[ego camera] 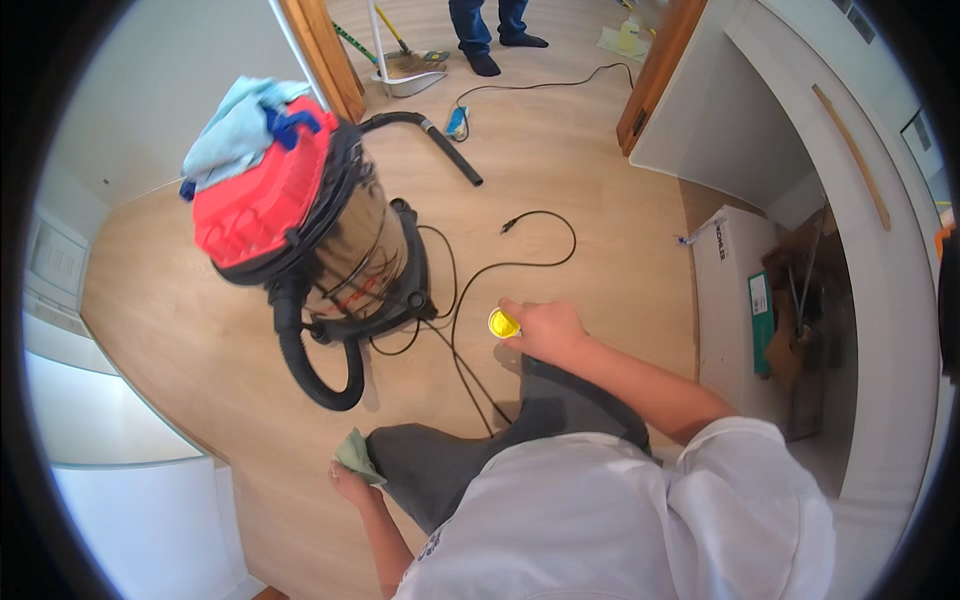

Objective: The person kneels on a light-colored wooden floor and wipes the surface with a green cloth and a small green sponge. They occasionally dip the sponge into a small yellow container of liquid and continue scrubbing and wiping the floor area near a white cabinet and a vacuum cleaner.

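Observation:
My right hand (546, 330) holds a small round cup or lid with yellow inside (504, 323), its open face toward the camera; whether the yellow is content or lining I cannot tell. Low at the left, beside my grey-clad knee, my left hand (352, 481) grips a pale green cloth (360, 456). Ahead and to the left stands a wet-dry vacuum cleaner (360, 262) with a red top and a shiny drum. Light blue and dark blue cloths (240, 135) are draped over its top. A black power cord (517, 264) curves across the wood-look floor, its plug lying loose.
A ribbed vacuum hose (311, 375) bends down near the left. Beyond the wooden door frame (664, 67) are a broom, a dustpan (409, 82), a power strip (458, 122) and another person's legs (476, 34). Cardboard boxes (724, 292) stand under the white counter at the right.

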Motion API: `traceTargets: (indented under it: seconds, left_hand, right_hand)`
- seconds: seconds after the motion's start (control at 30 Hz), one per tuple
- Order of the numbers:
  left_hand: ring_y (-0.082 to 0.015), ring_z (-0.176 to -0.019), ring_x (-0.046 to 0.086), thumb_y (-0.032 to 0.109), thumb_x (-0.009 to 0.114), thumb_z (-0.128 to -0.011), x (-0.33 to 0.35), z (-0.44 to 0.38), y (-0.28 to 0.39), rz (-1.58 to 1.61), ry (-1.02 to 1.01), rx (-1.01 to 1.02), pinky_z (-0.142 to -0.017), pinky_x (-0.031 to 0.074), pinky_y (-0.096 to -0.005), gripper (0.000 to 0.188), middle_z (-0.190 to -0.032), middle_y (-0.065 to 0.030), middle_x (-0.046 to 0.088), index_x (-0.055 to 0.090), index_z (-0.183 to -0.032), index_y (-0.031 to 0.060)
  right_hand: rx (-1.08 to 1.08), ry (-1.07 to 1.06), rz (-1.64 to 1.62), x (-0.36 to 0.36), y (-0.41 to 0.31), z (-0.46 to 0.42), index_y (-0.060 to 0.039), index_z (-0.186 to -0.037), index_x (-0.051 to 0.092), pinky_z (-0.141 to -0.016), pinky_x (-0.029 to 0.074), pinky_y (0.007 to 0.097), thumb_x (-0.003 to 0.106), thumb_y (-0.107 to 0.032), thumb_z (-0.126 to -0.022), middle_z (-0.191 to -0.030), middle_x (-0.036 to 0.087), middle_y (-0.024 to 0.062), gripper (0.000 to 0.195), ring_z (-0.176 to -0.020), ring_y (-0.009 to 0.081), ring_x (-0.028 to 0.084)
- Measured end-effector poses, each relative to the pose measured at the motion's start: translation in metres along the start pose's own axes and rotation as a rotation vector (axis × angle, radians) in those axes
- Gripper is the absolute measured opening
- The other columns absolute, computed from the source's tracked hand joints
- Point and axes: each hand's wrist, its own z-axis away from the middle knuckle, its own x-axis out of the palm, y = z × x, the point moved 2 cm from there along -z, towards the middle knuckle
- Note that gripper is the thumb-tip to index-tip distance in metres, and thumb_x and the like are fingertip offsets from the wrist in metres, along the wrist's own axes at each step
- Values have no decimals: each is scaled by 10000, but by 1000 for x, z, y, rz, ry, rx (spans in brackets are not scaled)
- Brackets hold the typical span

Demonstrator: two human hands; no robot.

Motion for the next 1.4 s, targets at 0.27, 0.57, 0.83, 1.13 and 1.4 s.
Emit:
traceTargets:
  seconds: [0.27,0.57,0.83,1.13,1.4]
  left_hand:
    - [-309,-1164,507,243,281,-1001,225,104,44,162,-504,-311,-966,432,-445,401,-1278,-162,490,421,-1277,-12]
    - [-213,-949,568,215,397,-972,537,101,-1,36,-475,-250,-795,471,-355,234,-1030,-94,563,507,-1070,33]
    - [-291,-1197,451,316,439,-967,792,39,-108,-260,-702,207,-1005,342,-336,539,-1324,-202,456,348,-1356,-45]
    - [-257,-1381,262,307,402,-925,848,21,-165,-1190,-823,1290,-1122,160,-484,491,-1493,-32,304,374,-1400,184]
    - [-268,-1379,266,251,431,-897,851,29,-156,-1255,-875,1225,-1113,161,-476,522,-1489,-52,312,361,-1406,162]
  right_hand:
    - [183,101,-218,22,144,-21,-135,-1225,521,-591,496,396,687,-383,-740,-825,657,97,569,-735,265,653]
    - [679,-51,-70,42,315,-90,-163,-1270,512,-622,510,398,670,-420,-760,-826,665,100,594,-754,270,658]
    - [906,-52,-51,77,428,-173,-163,-1262,508,-635,504,396,661,-401,-783,-833,675,108,556,-775,278,657]
    - [1028,-33,-108,117,513,-258,-197,-1288,496,-643,498,378,655,-406,-795,-827,675,86,559,-781,263,655]
    - [1012,-15,-139,124,569,-333,-221,-1327,464,-688,510,375,624,-414,-800,-908,674,78,584,-840,255,657]
